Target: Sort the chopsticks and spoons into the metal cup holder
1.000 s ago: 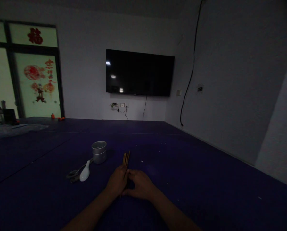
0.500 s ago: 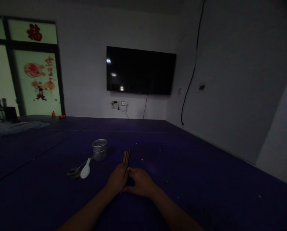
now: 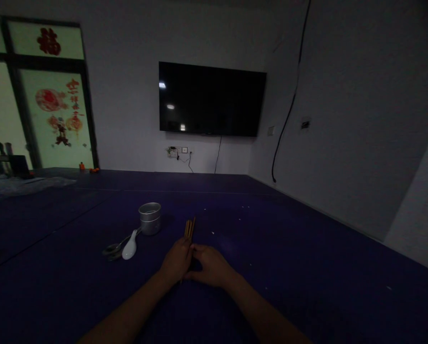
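Note:
Several wooden chopsticks [image 3: 188, 229] lie in a bundle close to the table top, pointing away from me. My left hand [image 3: 177, 260] is closed over the bundle, covering its middle; a thin end shows below the hand. From the right side, my right hand [image 3: 211, 265] meets the bundle with thumb and fingers curved around it, the fingertips touching beside my left hand. To the left, a white soup spoon [image 3: 129, 247] lies near metal spoons [image 3: 112, 249] whose handles reach toward a metal cup [image 3: 150, 220]. The cup stands upright.
The dark blue table top [image 3: 307, 267] carries small white scraps [image 3: 213, 232]. Plastic sheeting [image 3: 24, 188] and a dark holder [image 3: 11, 165] are at far left, with small orange objects [image 3: 92, 170] near the back edge. A television [image 3: 212, 100] hangs on the wall.
The view has tilted slightly downward, so everything sits a little differently in the picture. Both hands keep nearly the same hold on the chopsticks; the cup and spoons have not moved.

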### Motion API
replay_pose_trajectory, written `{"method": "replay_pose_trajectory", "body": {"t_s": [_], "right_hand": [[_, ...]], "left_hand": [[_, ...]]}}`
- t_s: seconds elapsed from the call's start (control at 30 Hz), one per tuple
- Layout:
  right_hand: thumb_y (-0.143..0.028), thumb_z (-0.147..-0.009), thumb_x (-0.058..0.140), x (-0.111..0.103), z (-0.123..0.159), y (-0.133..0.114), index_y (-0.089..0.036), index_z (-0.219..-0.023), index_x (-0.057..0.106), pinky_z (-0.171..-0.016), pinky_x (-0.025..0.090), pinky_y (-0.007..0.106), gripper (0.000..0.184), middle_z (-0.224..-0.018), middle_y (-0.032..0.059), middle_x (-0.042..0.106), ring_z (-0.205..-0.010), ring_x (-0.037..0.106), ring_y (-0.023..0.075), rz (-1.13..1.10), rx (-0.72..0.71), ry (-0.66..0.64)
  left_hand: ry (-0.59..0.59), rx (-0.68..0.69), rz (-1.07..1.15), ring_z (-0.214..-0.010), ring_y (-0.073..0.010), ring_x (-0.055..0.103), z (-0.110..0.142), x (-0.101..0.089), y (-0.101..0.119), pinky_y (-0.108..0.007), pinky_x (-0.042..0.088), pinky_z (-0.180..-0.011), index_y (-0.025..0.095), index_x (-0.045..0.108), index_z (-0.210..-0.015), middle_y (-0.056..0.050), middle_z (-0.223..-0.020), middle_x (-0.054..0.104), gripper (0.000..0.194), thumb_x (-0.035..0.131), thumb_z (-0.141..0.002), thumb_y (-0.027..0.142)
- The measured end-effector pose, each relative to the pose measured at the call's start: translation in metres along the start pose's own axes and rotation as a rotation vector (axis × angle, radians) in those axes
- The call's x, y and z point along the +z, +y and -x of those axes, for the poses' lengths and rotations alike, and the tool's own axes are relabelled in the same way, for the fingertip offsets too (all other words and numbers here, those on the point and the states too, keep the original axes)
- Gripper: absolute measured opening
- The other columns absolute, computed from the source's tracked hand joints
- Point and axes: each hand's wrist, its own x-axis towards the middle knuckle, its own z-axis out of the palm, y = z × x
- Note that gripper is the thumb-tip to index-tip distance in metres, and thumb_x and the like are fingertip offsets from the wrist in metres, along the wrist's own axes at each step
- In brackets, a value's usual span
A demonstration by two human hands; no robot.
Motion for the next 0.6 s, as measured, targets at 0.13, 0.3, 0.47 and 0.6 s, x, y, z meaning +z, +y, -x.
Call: {"method": "replay_pose_trajectory", "body": {"t_s": [0.13, 0.3, 0.47, 0.6], "right_hand": [[-0.050, -0.073, 0.063, 0.0009, 0.0005, 0.0005, -0.019, -0.110, 0.060, -0.085, 0.043, 0.032, 0.049, -0.110, 0.0091, 0.062, -0.099, 0.058, 0.0240, 0.016, 0.002, 0.003], [-0.050, -0.073, 0.063, 0.0009, 0.0004, 0.0009, -0.019, -0.109, 0.060, -0.085, 0.043, 0.032, 0.048, -0.109, 0.0088, 0.062, -0.099, 0.058, 0.0239, 0.015, -0.008, 0.004], [-0.051, -0.072, 0.064, 0.0004, 0.0006, 0.0006, -0.019, -0.109, 0.060, -0.085, 0.042, 0.032, 0.049, -0.110, 0.0092, 0.062, -0.099, 0.058, 0.0245, 0.012, 0.008, -0.001], [-0.051, -0.073, 0.062, -0.0012, 0.0002, -0.0009, -0.019, -0.111, 0.059, -0.086, 0.042, 0.033, 0.050, -0.111, 0.0092, 0.061, -0.101, 0.057, 0.0250, 0.012, 0.013, -0.011]], "left_hand": [[-0.004, 0.013, 0.016, -0.103, -0.0197, 0.053, 0.0001, -0.0008, 0.0003, -0.032, 0.039, -0.092, 0.012, 0.057, -0.103, -0.014, -0.110, 0.059, 0.036, 0.027, -0.089, 0.027], [0.001, -0.014, 0.021, -0.103, -0.0199, 0.053, -0.0008, 0.0012, -0.0007, -0.032, 0.039, -0.093, 0.012, 0.057, -0.104, -0.013, -0.108, 0.059, 0.036, 0.028, -0.089, 0.027], [0.005, -0.025, 0.054, -0.101, -0.0195, 0.054, -0.0015, 0.0018, -0.0011, -0.032, 0.039, -0.092, 0.014, 0.058, -0.102, -0.012, -0.105, 0.060, 0.033, 0.030, -0.088, 0.026], [0.026, -0.038, 0.065, -0.100, -0.0195, 0.054, -0.0019, -0.0003, -0.0003, -0.032, 0.040, -0.091, 0.013, 0.059, -0.097, -0.012, -0.103, 0.060, 0.033, 0.029, -0.087, 0.021]]}}
